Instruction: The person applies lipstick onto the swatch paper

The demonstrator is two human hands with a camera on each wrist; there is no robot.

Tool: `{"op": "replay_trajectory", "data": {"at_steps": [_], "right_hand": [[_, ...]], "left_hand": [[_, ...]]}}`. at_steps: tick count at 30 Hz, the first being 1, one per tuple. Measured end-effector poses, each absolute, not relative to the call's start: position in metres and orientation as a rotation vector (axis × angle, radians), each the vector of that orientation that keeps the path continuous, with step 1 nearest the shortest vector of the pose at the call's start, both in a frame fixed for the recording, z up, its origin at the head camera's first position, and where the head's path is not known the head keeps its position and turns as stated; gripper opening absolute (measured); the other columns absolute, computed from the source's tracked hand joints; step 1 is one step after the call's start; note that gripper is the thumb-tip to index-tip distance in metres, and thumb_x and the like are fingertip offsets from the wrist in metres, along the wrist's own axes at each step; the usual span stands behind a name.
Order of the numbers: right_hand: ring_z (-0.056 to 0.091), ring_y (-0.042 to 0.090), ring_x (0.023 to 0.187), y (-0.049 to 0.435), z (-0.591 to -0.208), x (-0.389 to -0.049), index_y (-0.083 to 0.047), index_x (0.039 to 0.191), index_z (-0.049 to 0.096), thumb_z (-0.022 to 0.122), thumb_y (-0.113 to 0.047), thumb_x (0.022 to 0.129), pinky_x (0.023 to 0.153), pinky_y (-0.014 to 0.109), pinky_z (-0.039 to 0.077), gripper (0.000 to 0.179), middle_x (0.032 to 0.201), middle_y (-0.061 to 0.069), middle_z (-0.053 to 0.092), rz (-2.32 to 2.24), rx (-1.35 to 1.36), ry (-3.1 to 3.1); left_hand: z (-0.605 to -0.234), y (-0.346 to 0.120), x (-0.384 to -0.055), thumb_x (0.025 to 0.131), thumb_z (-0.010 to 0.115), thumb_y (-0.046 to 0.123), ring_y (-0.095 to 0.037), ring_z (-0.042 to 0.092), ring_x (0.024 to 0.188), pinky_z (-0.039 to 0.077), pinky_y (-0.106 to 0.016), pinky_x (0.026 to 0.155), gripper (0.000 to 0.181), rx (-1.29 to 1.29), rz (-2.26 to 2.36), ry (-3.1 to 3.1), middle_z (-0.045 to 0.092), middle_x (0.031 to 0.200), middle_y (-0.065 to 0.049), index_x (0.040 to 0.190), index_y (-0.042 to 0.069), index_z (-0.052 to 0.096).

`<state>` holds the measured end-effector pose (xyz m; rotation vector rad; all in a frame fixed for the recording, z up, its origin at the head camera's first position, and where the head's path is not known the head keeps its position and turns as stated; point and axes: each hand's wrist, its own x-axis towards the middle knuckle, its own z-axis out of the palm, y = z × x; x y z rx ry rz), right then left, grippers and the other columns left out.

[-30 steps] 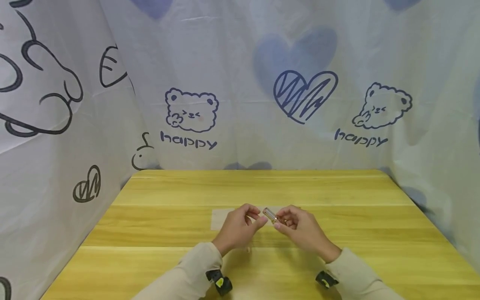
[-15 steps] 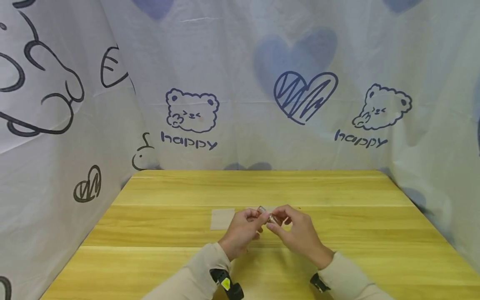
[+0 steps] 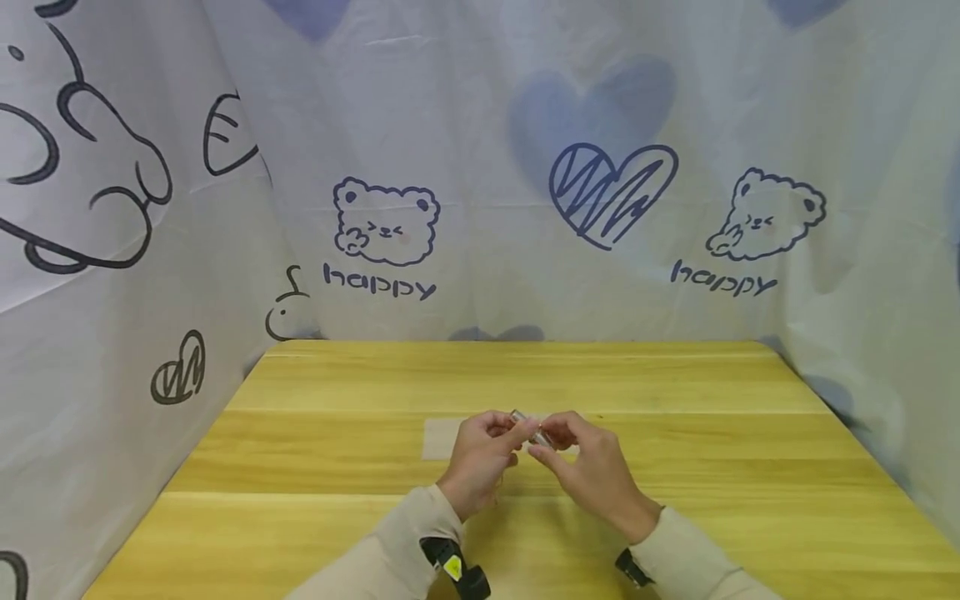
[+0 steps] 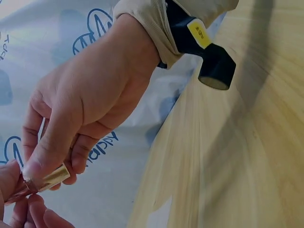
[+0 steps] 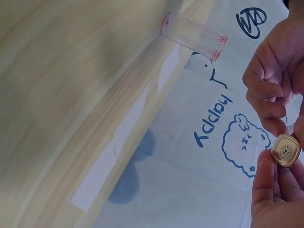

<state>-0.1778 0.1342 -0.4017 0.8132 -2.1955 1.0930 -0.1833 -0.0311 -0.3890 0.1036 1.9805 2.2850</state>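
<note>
A small lipstick (image 3: 517, 415), gold with a clear pinkish section, is held off the table between both hands. My left hand (image 3: 478, 467) pinches its far-left part between thumb and fingers. At the other end, my right hand (image 3: 600, 479) grips it with thumb and fingertips. In the left wrist view the lipstick's gold end (image 4: 58, 176) shows beneath the right hand's thumb, and the pinkish part lies among the left fingertips. Its squarish gold base (image 5: 286, 150), bearing a round label, faces the right wrist view. Fingers cover much of the middle.
Pale rectangular paper (image 3: 439, 439) lies on the wooden table (image 3: 315, 467) behind the left hand. The right wrist view has pale strips (image 5: 135, 116) on the tabletop and a clear flat-looking piece (image 5: 194, 35) with red marks. Printed curtain (image 3: 480, 125) encloses the table's back and sides.
My left hand has moved in and taken hold of the lipstick's left end, which it was apart from a second ago. The right hand has shifted slightly left with it.
</note>
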Motion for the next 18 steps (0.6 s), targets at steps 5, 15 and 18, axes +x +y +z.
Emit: {"op": "replay_trajectory", "data": {"at_steps": [5,15,18], "right_hand": [[0.064,0.009,0.071,0.138,-0.399,-0.179,-0.001,0.103,0.065,0.069,-0.002,0.089,0.061,0.025,0.055,0.015,0.084,0.001,0.069,1.205,0.869,-2.242],[0.065,0.012,0.076,0.144,-0.392,-0.181,0.0,0.114,0.064,0.064,-0.015,0.095,0.066,0.028,0.056,0.024,0.097,0.007,0.069,1.48,0.724,-2.427],[0.065,0.011,0.079,0.143,-0.394,-0.181,0.0,0.116,0.061,0.075,-0.011,0.086,0.067,0.027,0.057,0.035,0.102,0.009,0.066,1.401,0.735,-2.354]], "left_hand": [[-0.387,-0.031,-0.184,0.089,0.073,0.022,-0.015,0.056,0.078,0.048,-0.027,0.065,0.026,0.17,2.277,2.025,0.062,0.089,-0.005,0.098,0.0,0.063],[-0.386,-0.027,-0.183,0.093,0.069,0.021,-0.015,0.054,0.077,0.046,-0.023,0.062,0.028,0.128,2.313,2.04,0.062,0.089,-0.005,0.104,-0.003,0.064],[-0.386,-0.025,-0.182,0.093,0.069,0.022,-0.015,0.054,0.076,0.046,-0.023,0.062,0.028,0.053,2.344,2.035,0.062,0.087,-0.004,0.102,-0.003,0.064]]}}
